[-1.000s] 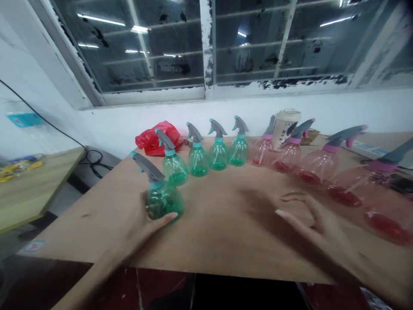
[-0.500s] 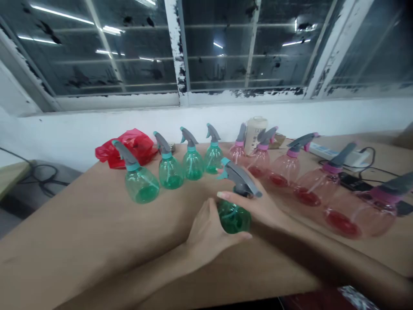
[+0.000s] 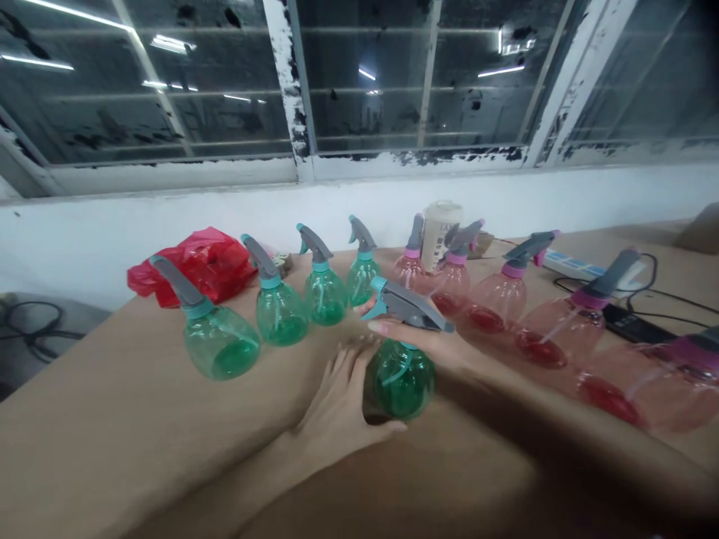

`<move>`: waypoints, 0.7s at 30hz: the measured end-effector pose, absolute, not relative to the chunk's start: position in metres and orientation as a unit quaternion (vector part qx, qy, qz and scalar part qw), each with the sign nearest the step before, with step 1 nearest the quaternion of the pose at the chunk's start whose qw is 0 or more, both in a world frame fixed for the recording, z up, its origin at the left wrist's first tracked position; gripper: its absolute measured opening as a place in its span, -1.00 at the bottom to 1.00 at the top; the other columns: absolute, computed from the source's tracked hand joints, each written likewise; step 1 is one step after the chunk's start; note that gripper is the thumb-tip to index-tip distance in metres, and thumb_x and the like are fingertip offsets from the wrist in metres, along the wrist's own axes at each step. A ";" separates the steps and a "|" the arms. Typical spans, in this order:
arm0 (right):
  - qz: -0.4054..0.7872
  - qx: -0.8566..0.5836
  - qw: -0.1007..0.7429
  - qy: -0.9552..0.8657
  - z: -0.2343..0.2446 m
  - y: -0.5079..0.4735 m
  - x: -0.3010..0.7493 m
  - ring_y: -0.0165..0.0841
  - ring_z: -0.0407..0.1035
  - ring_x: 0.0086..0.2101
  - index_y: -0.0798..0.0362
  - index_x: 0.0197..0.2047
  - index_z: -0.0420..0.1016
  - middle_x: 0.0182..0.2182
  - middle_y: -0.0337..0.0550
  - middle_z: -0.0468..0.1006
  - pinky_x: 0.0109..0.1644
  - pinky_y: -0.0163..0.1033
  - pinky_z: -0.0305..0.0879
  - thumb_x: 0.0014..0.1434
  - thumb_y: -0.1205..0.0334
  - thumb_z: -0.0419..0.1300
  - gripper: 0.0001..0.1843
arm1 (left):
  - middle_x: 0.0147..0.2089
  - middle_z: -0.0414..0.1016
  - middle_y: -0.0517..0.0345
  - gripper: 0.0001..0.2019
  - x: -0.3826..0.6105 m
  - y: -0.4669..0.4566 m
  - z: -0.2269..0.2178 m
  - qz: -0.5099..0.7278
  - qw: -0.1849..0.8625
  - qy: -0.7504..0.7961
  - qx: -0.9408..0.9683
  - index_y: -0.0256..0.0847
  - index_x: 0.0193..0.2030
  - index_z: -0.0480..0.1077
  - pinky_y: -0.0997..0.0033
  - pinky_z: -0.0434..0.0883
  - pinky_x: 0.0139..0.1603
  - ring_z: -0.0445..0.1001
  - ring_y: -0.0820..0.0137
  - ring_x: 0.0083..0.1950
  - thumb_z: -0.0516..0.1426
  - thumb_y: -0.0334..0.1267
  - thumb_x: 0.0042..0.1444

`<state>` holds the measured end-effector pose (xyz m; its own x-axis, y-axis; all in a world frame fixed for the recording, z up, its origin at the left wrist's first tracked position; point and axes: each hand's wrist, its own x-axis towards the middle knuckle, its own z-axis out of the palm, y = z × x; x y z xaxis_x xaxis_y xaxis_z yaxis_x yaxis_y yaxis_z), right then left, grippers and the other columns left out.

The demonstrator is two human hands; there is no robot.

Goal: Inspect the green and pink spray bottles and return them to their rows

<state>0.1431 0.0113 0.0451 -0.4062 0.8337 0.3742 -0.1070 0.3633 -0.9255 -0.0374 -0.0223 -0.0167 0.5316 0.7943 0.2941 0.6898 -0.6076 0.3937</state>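
Green spray bottle | right fingers grasping neck | left fingers spread alongside | brown tabletop, window

This is looking like a plain workroom. White paint is peeling off the window frame, and long lights are shining in the dark glass. A big brown surface is standing by a white wall. Spray bottles are standing there in a curved row, and a power strip is lying near black wires.
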 end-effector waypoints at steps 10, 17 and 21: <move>0.475 -0.267 0.464 -0.698 0.042 0.036 0.140 -0.26 0.47 -0.15 -0.10 -0.18 0.48 -0.15 -0.20 0.56 0.03 -0.04 0.35 0.05 0.12 0.29 -0.77 | 0.38 0.01 -0.19 -0.21 -0.066 0.006 -0.016 0.075 0.051 0.436 0.895 -0.32 0.29 0.13 -0.07 -0.01 0.33 -0.01 0.05 0.38 -0.05 0.29 0.12; 0.389 -0.308 0.482 -0.722 0.036 0.041 0.151 -0.27 0.47 -0.22 -0.09 -0.14 0.49 -0.17 -0.17 0.57 -0.05 -0.06 0.37 0.09 0.07 0.26 -0.74 | 0.38 0.04 -0.06 -0.39 -0.065 0.006 -0.019 0.082 0.016 0.430 0.899 -0.25 0.29 0.14 0.06 0.00 0.35 -0.03 0.19 0.39 -0.12 0.14 0.26; 0.378 -0.315 0.486 -0.722 0.033 0.040 0.147 -0.30 0.46 -0.26 -0.12 -0.06 0.48 -0.20 -0.19 0.57 -0.04 -0.05 0.34 0.11 0.02 0.22 -0.68 | 0.38 0.04 -0.07 -0.39 -0.065 0.007 -0.019 0.077 0.006 0.430 0.900 -0.27 0.28 0.17 0.04 0.01 0.34 -0.01 0.18 0.39 -0.12 0.13 0.26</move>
<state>0.1475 0.0403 0.0333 -0.3280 0.8226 0.4644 0.0877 0.5160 -0.8521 -0.0647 0.0066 -0.0186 0.6186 0.7745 0.1322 0.7725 -0.6303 0.0775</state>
